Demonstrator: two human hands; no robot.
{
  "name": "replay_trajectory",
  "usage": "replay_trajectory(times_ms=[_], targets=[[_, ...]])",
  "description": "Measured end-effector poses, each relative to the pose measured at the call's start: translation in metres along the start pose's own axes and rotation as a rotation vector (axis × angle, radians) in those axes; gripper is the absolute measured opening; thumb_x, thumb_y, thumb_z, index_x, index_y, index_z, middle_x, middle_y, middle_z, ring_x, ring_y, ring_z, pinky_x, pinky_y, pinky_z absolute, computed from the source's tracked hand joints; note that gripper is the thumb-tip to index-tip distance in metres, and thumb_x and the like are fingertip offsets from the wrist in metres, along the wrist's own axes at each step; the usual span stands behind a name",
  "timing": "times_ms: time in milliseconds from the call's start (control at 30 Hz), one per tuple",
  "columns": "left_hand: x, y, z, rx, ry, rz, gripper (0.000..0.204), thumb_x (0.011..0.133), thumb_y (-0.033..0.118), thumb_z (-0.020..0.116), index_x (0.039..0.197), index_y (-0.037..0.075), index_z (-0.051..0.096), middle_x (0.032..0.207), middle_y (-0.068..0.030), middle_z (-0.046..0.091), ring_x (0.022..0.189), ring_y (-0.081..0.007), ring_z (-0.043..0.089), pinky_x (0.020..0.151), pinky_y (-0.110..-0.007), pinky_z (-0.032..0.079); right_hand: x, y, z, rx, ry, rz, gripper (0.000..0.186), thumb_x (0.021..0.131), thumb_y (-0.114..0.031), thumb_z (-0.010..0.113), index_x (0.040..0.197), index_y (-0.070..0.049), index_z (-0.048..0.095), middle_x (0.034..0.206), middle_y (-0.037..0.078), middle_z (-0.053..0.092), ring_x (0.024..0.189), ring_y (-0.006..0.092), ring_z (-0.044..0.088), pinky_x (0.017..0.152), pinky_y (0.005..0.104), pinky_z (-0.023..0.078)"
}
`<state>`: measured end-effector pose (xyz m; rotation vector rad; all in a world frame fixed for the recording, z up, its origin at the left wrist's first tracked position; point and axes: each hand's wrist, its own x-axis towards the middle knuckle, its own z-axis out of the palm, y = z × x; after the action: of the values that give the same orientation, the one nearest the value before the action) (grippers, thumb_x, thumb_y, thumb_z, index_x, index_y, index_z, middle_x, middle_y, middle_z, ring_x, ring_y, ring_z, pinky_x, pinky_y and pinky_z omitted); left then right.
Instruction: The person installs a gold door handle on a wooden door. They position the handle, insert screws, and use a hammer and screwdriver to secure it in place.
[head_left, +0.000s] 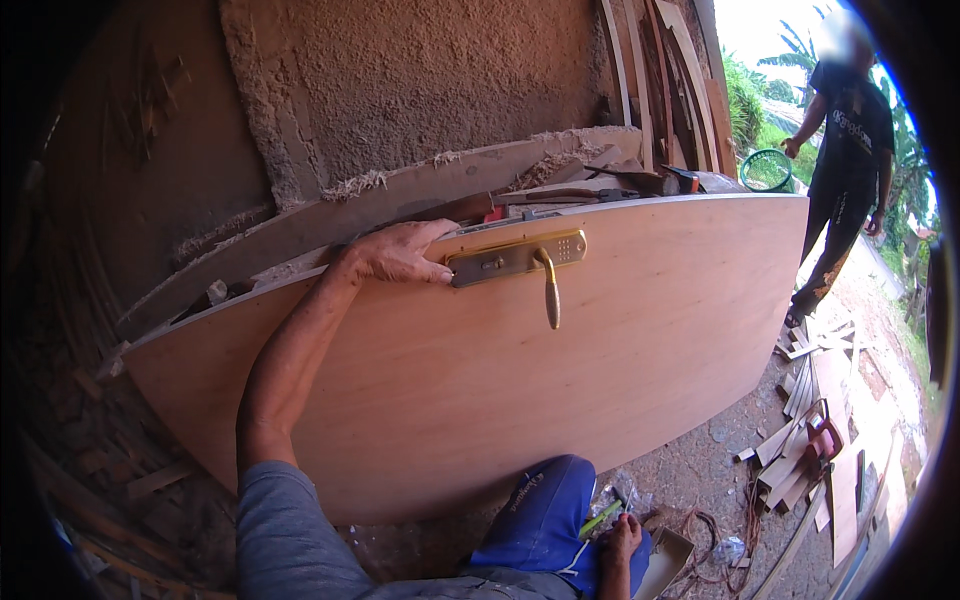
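Note:
A pale wooden door panel (650, 320) stands on its long edge in front of me. A brass lock plate (515, 258) with a hanging lever handle (552, 295) is on its face near the top edge. My left hand (405, 250) grips that edge at the plate's left end, thumb on the face and fingers over the top. Low at the right, my right hand (617, 545) is closed beside a green-handled tool (600, 518); what it holds is unclear.
Tools and wood scraps (560, 175) lie behind the panel against a rough wall (420, 80) with leaning boards (670, 90). A person (840, 170) stands at the right near a green basket (768, 170). Offcuts (800, 440), a red power tool (822, 440) and cords (705, 540) lie on the ground.

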<state>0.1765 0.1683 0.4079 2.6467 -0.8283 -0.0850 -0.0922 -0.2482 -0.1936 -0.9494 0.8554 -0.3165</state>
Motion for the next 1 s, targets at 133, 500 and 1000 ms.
replay_trajectory(times_ms=[133,500,1000], targets=[[0.012,0.001,0.004,-0.096,-0.022,0.042,0.084,0.084,0.031,0.083,0.149,-0.005,0.044,0.140,-0.0225,0.060,0.133,-0.0294,0.055,0.112,-0.040,0.043,-0.003,-0.006,-0.004,-0.020,0.011,-0.013,0.035,0.100,-0.028,0.070,0.124,-0.005,0.059,0.085,0.005,0.061,0.053,0.0134,0.054,0.042,0.0287,0.043],[-0.008,0.007,0.005,-0.075,0.116,-0.007,0.068,0.090,0.009,0.065,0.151,-0.006,0.040,0.143,-0.0174,0.055,0.133,-0.0246,0.052,0.114,-0.037,0.039,-0.025,-0.031,0.009,-0.039,0.064,0.050,0.040,0.105,-0.037,0.062,0.132,-0.008,0.060,0.073,0.000,0.055,0.054,0.0102,0.051,0.044,0.0262,0.040],[-0.006,-0.015,0.001,-0.163,0.057,-0.044,0.071,0.096,0.015,0.062,0.158,-0.003,0.032,0.155,-0.0184,0.044,0.142,-0.0290,0.042,0.121,-0.040,0.029,0.002,-0.082,-0.135,-0.651,0.531,-0.338,0.052,0.083,-0.019,0.071,0.128,-0.002,0.051,0.105,0.018,0.067,0.091,0.0332,0.068,0.084,0.0468,0.054]])
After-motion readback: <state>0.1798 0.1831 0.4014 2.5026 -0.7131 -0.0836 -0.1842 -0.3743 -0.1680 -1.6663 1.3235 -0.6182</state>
